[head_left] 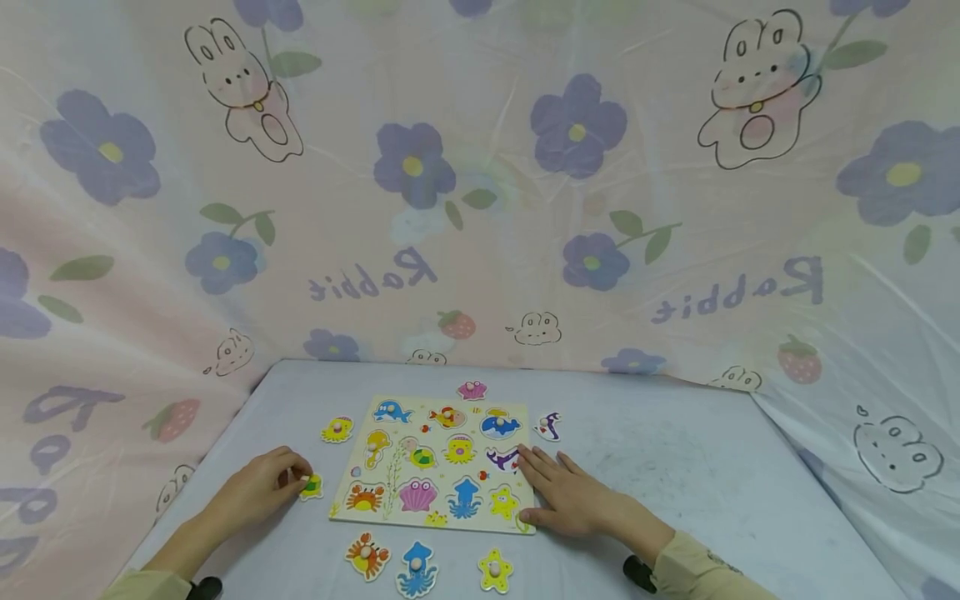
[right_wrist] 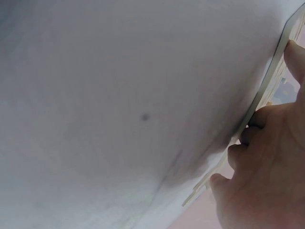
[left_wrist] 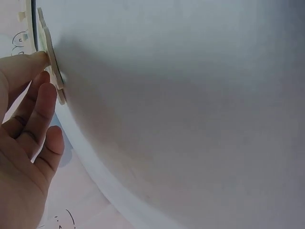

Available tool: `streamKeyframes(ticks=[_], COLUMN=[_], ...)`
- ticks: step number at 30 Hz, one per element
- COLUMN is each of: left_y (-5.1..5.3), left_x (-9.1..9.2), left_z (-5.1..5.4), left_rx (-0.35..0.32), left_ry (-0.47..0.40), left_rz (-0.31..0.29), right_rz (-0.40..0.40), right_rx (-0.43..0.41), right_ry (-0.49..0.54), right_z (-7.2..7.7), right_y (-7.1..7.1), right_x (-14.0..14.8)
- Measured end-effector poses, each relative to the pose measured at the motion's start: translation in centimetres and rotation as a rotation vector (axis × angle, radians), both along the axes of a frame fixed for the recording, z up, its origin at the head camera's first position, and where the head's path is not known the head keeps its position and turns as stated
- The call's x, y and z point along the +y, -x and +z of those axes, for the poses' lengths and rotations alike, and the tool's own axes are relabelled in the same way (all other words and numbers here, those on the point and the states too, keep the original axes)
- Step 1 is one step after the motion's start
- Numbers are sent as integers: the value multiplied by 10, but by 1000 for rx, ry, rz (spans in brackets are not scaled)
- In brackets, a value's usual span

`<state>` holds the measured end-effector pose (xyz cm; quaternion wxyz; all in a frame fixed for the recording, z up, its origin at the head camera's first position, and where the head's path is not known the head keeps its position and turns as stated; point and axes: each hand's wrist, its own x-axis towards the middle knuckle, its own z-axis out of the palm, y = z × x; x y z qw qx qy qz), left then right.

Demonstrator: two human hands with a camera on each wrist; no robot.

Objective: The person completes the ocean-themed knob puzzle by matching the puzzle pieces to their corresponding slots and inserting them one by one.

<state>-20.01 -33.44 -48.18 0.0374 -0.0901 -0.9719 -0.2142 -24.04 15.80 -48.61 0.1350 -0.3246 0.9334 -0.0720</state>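
Observation:
A pale wooden peg puzzle board with printed sea animals lies on the table. My left hand is left of it and pinches a green and yellow turtle piece, seen edge-on as a thin wooden piece in the left wrist view. Whether that piece touches the table I cannot tell. My right hand rests on the board's right edge with fingers extended, covering part of it. On the board, knobs show on the blue whale, the dolphin, the red-and-yellow fish and the seahorse.
Loose pieces lie around the board: a yellow octopus, a pink shell, a purple piece, a crab, a blue squid and a starfish. A patterned curtain hangs behind the white table.

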Motion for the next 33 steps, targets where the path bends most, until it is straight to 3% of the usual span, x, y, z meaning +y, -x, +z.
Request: streamKeyframes(ticks=[8, 18, 33], left_y=[1, 6, 24], left_x=[7, 27, 72], left_z=[4, 13, 24], left_rx=[41, 138, 119], left_ry=[-10, -76, -81], left_rz=[3, -99, -195], right_rz=[20, 34, 31], right_rx=[14, 17, 5], right_ry=[5, 11, 7], right_z=[1, 3, 3], right_y=[-1, -2, -1], right_x=[1, 1, 0])
